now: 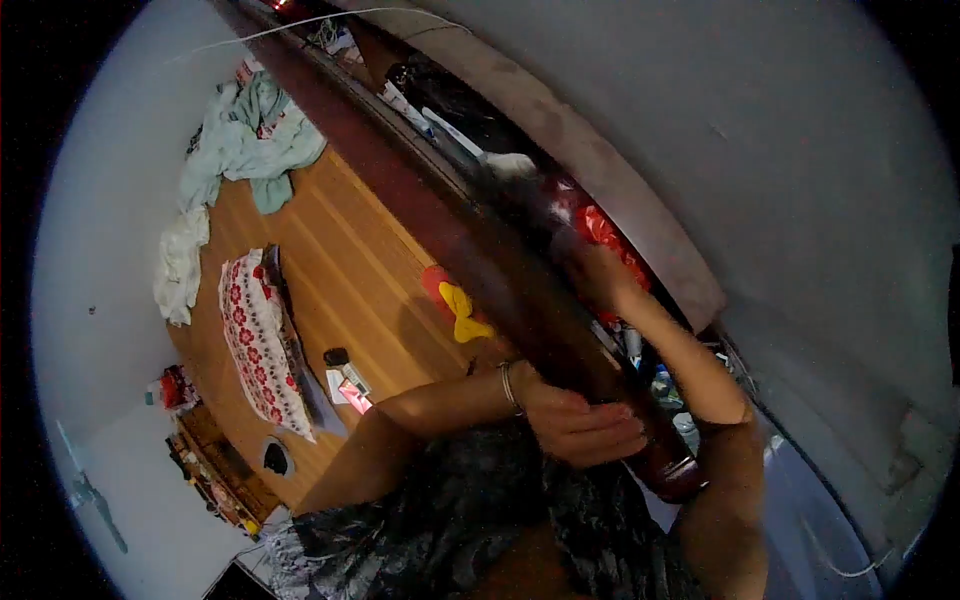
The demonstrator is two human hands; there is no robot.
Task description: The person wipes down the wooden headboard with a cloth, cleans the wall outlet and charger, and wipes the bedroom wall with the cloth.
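Observation:
My left hand (580, 425), with a bracelet at its wrist, lies against the near end of a long dark wooden board (520, 290), its fingers stretched out together. My right hand (597, 272) reaches over the board into the narrow space behind it. Its fingers are dark and smeared by motion, so what they hold cannot be made out. Beside it are a shiny red wrapper (610, 240) and a blurred dark thing (520, 205). A white object (510, 163) and a pale, long flat item (455, 135) lie farther along this space.
Left of the board spreads a wooden surface (330, 230) with a flowered pillow (255, 340), pale green cloth (245, 140), a yellow-and-red item (460, 308) and small items including a pink one (355, 395). A padded brown edge (600, 150) and grey wall (800, 200) bound the right side.

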